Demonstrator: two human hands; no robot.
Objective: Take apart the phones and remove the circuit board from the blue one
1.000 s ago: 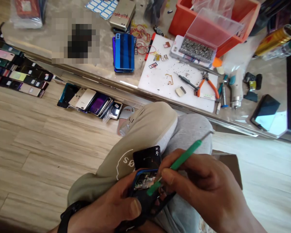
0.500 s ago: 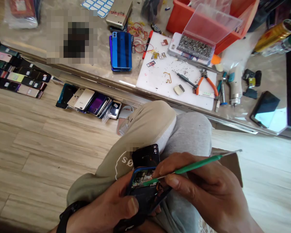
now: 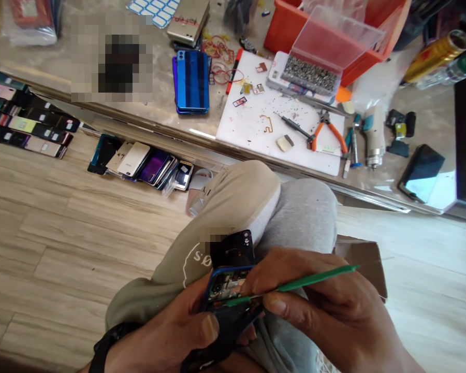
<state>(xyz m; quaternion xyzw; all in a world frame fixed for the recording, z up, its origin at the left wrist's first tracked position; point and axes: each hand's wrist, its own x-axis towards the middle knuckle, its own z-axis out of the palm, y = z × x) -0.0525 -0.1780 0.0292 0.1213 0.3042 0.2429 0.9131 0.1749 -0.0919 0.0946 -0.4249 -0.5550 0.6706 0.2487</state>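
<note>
My left hand (image 3: 178, 331) is wrapped round an opened smartphone (image 3: 233, 316) with a blue rim, its thumb across the lower part. Circuit parts and a camera lens show at the phone's upper end. My right hand (image 3: 330, 305) pinches a slim green pry tool (image 3: 314, 278) between thumb and fingers. That tool's flat green end lies across the phone, just below the circuit parts; its thin far end sticks out to the right. Behind the phone, a black back cover (image 3: 235, 248) with camera holes rests by my lap.
On the table are a white mat (image 3: 248, 122), orange-handled cutters (image 3: 328, 134), a box of screws (image 3: 312, 75), an orange bin (image 3: 277, 28), an electric screwdriver (image 3: 374, 134) and blue phones (image 3: 193, 80). More phones (image 3: 134, 159) stand below the table's edge. A cardboard box (image 3: 363, 259) sits at right.
The pry tool's flat end has shifted slightly down over the phone, and its far end has dipped. My left hand still grips the phone. The whole view has moved slightly.
</note>
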